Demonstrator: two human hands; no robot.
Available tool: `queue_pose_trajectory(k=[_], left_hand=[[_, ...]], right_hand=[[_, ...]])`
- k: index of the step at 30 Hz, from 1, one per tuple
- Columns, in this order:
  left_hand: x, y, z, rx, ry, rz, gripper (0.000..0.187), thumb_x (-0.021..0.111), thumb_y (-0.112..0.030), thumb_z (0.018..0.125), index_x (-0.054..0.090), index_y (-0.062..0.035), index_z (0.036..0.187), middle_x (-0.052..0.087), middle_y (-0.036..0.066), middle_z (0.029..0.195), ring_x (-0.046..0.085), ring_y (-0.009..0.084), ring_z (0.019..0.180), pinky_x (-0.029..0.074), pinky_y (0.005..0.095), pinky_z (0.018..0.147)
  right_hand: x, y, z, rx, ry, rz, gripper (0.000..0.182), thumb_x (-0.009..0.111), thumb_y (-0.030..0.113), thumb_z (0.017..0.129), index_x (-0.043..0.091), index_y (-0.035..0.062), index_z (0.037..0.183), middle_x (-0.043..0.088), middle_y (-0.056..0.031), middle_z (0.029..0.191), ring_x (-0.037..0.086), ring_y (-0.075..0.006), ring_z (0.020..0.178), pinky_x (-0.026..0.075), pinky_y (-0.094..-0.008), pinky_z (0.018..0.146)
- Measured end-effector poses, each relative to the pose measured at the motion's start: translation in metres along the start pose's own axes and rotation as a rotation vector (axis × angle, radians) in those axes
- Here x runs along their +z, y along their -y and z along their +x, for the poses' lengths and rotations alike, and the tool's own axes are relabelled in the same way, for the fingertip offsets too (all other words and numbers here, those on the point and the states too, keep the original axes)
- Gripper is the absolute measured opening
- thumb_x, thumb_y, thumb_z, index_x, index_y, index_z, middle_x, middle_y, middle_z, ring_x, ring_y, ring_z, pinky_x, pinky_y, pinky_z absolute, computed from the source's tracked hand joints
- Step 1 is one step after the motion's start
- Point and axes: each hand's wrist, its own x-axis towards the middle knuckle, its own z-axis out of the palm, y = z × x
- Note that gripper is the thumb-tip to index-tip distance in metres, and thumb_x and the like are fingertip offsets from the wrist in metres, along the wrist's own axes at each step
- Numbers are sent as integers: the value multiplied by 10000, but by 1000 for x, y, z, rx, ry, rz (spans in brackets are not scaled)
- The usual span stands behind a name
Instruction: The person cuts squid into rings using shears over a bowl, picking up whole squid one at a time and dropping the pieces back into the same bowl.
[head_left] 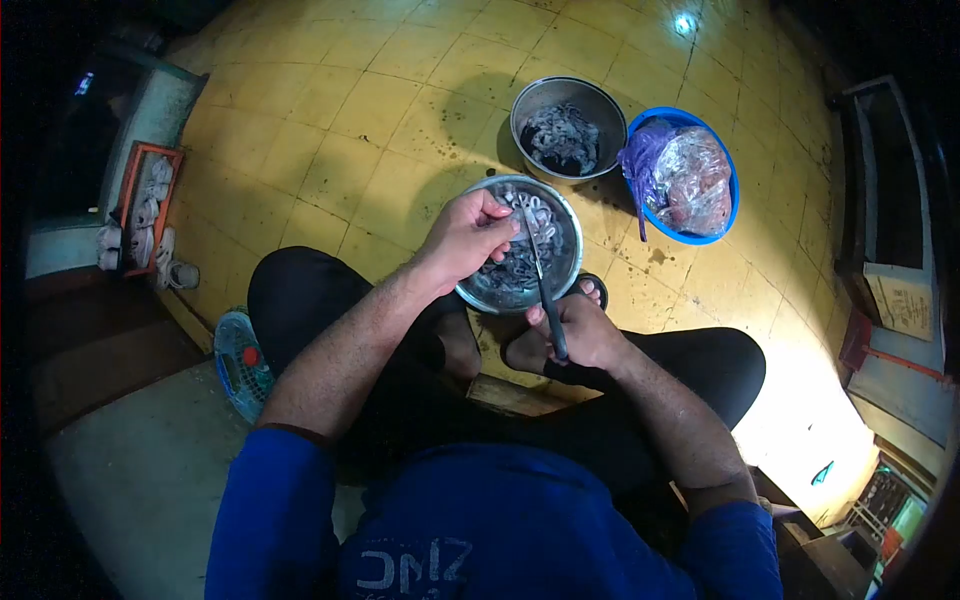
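My right hand (582,332) is wrapped round the black handle of a knife (552,318), its blade pointing up and away over a metal bowl (573,235). In my left hand (468,240) a pale, soft piece of squid (518,228) is pinched between thumb and fingers, right at the blade. Pale squid rings (540,212) and darker pieces lie in the bowl below, partly hidden by my left hand and the knife. The bowl stands on the floor in front of my feet.
Behind the bowl, a larger metal pot (520,112) holds greyish pieces in dark liquid. To its right a blue basin (733,200) contains plastic bags. A blue-green basket (228,375) is by my left knee. Shoes (145,213) fill an orange rack at the left. Yellow tiles (330,110) show water spots.
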Motion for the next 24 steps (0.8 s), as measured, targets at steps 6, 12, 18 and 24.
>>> queue_pose_trajectory(k=[6,12,18,24], left_hand=[[-1,-4,-4,-47,63,107,137,646,-64,875,531,-23,935,591,35,794,541,76,607,469,223,543],[0,1,-3,-89,107,177,164,656,-90,873,548,-2,960,601,50,801,560,91,621,476,230,553],[0,2,-1,-91,-10,20,166,638,-74,885,536,-19,1004,598,53,843,574,95,662,503,234,608],[-2,5,1,-66,-28,-82,180,617,-39,893,484,-43,1015,594,68,891,591,109,708,529,253,647]], right_hand=[[1,1,-1,-46,-23,-2,704,453,686,876,519,50,580,558,-37,522,582,-139,486,452,-288,477],[-6,9,-6,-16,32,153,670,507,613,895,538,11,601,549,-59,514,565,-147,449,440,-275,439],[-8,0,1,93,45,136,697,479,635,895,551,-2,621,560,-67,532,557,-145,449,441,-270,447],[-6,2,0,21,98,66,775,358,724,883,572,17,647,574,-65,549,589,-149,526,462,-283,514]])
